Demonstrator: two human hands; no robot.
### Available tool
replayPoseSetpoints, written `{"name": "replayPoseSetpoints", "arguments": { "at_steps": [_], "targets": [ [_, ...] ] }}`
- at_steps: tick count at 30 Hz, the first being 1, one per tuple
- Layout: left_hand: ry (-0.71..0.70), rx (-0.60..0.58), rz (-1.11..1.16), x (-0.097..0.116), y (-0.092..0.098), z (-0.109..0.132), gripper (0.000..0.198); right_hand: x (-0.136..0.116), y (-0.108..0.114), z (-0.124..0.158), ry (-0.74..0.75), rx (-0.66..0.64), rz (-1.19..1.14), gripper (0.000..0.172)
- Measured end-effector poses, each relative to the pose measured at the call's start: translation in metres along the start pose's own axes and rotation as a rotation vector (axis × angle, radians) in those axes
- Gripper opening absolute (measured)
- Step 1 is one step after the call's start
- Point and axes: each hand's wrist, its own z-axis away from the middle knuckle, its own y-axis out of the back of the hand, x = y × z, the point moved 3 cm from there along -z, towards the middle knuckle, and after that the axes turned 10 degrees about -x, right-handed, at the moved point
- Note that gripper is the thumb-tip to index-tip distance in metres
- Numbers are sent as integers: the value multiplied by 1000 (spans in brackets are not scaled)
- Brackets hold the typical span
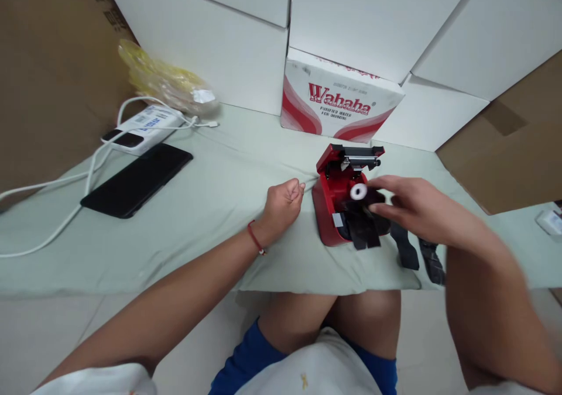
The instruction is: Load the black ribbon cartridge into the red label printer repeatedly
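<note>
A small red device (330, 208) with its lid flipped open sits on the pale green cloth (206, 208). Inside it lies a roll of black tape with a white core (359, 192). My right hand (413, 208) reaches over the device and pinches the black tape beside the roll; black strips (364, 231) hang down the front. My left hand (283, 203) rests on the cloth just left of the device, curled into a loose fist with nothing visible in it. A red cord circles that wrist.
Two more black strips (417, 254) lie right of the device. A black phone (138, 179), a white power bank (144, 127) with white cables and a yellow plastic bag (164, 79) are at the left. White boxes and a Wahaha carton (340, 99) line the back; brown cardboard (504, 155) stands right.
</note>
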Motion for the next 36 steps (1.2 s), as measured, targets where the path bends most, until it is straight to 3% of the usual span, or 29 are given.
{"name": "replayPoseSetpoints", "arguments": {
  "at_steps": [4, 6, 8, 11, 14, 17, 21, 23, 26, 29, 33, 36],
  "targets": [
    [0, 7, 20, -1, 1, -2, 39, 57, 21, 88, -37, 93, -213, 47],
    [-3, 11, 27, 0, 2, -1, 36, 82, 21, 109, -79, 83, -233, 46],
    [6, 19, 39, 3, 3, 1, 26, 93, 8, 106, -103, -14, -257, 46],
    [56, 47, 51, 5, 4, 3, 10, 86, -29, 68, -73, -141, -276, 43],
    [41, 98, 23, 6, 5, 2, 7, 70, -70, 25, -82, -42, -226, 34],
    [-111, 141, -40, 7, 6, 1, 17, 66, -93, 7, -121, 56, -208, 35],
    [-235, 60, -33, 6, 8, 3, 22, 103, -79, 37, -278, 201, -211, 39],
    [-226, -26, 11, 6, 8, 4, 22, 136, -64, 62, -432, 273, -183, 44],
    [-156, -104, 93, 8, 8, 5, 24, 177, -57, 90, -546, 264, -127, 44],
    [-11, -96, 123, 10, 7, 4, 28, 196, -73, 93, -527, 174, -118, 45],
    [96, -38, 120, 10, 5, 2, 33, 201, -102, 79, -411, 53, -160, 46],
    [79, -11, 115, 5, 2, 1, 30, 193, -97, 77, -347, -19, -178, 42]
  ]
}}
